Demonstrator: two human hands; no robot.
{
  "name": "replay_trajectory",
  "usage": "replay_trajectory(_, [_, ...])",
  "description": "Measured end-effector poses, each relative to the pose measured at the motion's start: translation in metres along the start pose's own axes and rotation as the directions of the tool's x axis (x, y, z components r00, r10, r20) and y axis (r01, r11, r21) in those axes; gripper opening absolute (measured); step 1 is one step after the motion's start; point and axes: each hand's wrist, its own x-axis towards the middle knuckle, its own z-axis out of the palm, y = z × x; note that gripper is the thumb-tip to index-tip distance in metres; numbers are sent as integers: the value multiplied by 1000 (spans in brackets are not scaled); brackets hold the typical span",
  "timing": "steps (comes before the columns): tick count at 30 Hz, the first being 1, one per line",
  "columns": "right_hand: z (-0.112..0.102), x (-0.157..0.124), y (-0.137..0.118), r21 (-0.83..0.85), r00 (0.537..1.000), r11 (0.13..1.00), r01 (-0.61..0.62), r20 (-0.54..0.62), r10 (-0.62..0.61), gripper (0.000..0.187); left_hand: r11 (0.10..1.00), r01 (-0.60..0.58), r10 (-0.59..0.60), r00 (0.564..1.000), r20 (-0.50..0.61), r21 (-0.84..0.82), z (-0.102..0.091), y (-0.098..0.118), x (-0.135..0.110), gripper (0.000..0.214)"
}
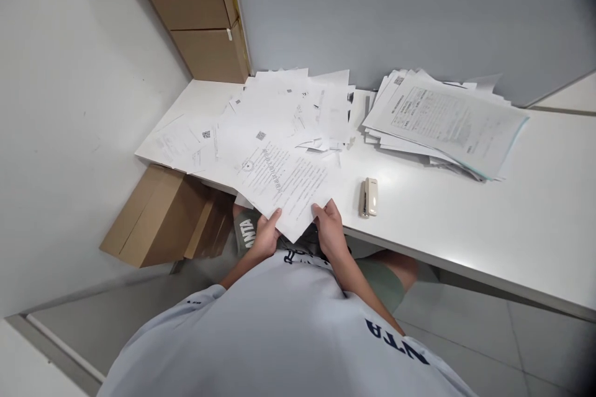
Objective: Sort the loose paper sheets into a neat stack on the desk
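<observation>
My left hand [267,234] and my right hand [329,229] both grip the near edge of printed paper sheets [282,180], which bear a round stamp and a QR code. The sheets' far end lies over a spread of loose white papers [288,99] on the white desk [465,223]. A cream stapler [367,197] stands on the desk to the right of my right hand, not touching it. Farther right lies a thick, untidy stack of printed forms [447,124].
A grey partition [395,12] runs along the desk's far side, and a white wall [79,105] stands at its left. Flat cardboard boxes [158,217] lean below the desk's left end, with more brown cartons [200,18] stacked in the far corner.
</observation>
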Motion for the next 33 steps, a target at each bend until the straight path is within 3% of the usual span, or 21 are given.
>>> replay_trajectory(3, [-3,5,-6,-18,996,996,84,-24,-85,35,991,136,-133,987,94,-20,2,-6,-1,56])
replay_trajectory(9, [-13,17,-23,-39,985,984,172,-11,-172,43,994,102,-108,959,264,36,11,-2,1,54])
replay_trajectory(12, [-20,21,-35,-29,972,972,232,-22,-233,41,963,91,-182,915,361,254,11,5,1,48])
replay_trajectory(14, [-25,24,-46,-48,960,960,276,-35,-277,35,880,-34,-186,894,408,475,7,17,4,47])
replay_trajectory(15, [-29,26,-52,-65,950,950,306,-52,-309,32,824,-141,-122,902,415,548,6,25,6,48])
replay_trajectory(17, [-35,29,-64,-114,916,919,378,-94,-389,25,709,-378,179,913,366,596,4,47,18,49])
replay_trajectory(18, [-38,30,-68,-137,896,900,415,-111,-430,22,647,-480,370,877,306,593,4,58,27,47])
replay_trajectory(19, [-41,31,-72,-153,875,881,447,-127,-467,20,584,-556,531,813,240,592,5,70,38,44])
replay_trajectory(21, [-44,34,-76,-153,832,846,511,-158,-532,15,469,-655,711,678,188,593,10,89,67,39])
replay_trajectory(22, [-46,35,-76,-145,811,829,540,-175,-558,11,440,-691,724,651,229,574,14,96,82,45])
replay_trajectory(25, [-47,35,-71,-169,764,794,584,-215,-608,7,521,-714,628,691,357,467,25,103,120,69])
replay_trajectory(27, [-46,32,-64,-207,759,787,581,-212,-616,9,589,-706,600,708,372,394,30,101,132,70])
replay_trajectory(29, [-45,27,-55,-216,766,788,576,-191,-613,13,596,-728,666,684,297,338,32,98,135,68])
replay_trajectory(33, [-41,19,-35,-164,810,835,525,-204,-550,40,514,-797,838,546,15,318,27,98,130,62])
